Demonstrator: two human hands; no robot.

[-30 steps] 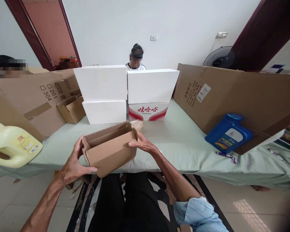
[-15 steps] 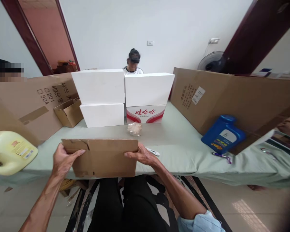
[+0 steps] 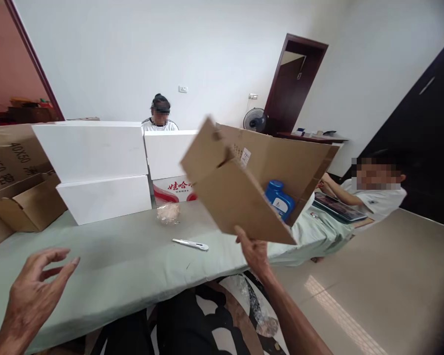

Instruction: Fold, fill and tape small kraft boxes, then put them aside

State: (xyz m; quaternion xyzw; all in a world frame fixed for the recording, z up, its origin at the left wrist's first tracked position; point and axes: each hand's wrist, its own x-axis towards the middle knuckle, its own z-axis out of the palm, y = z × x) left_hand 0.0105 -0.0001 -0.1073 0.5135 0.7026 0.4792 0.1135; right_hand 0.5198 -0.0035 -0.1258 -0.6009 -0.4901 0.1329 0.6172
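A flattened cardboard box (image 3: 233, 197) is held up at a slant, gripped at its lower edge by my right hand (image 3: 255, 249). Its upper end looks blurred by motion. Over the left part of the table, my left hand (image 3: 40, 283) is empty, its fingers curved and apart. Between the hands a white utility knife (image 3: 190, 244) lies on the green tablecloth (image 3: 133, 261). Just beyond the knife sits a crumpled clear plastic wrap bundle (image 3: 168, 213). The cardboard hides part of the printed white box (image 3: 172, 190) behind it.
White boxes (image 3: 96, 153) are stacked at the back. A small open carton (image 3: 29, 202) stands at left. A blue bottle (image 3: 280, 199) is by a large cardboard panel (image 3: 299, 162). One person (image 3: 160, 116) sits behind the boxes, another (image 3: 377, 192) at right.
My left hand has let go of the cardboard and moved left. My right hand has lifted and tilted it to the right. The view has turned right.
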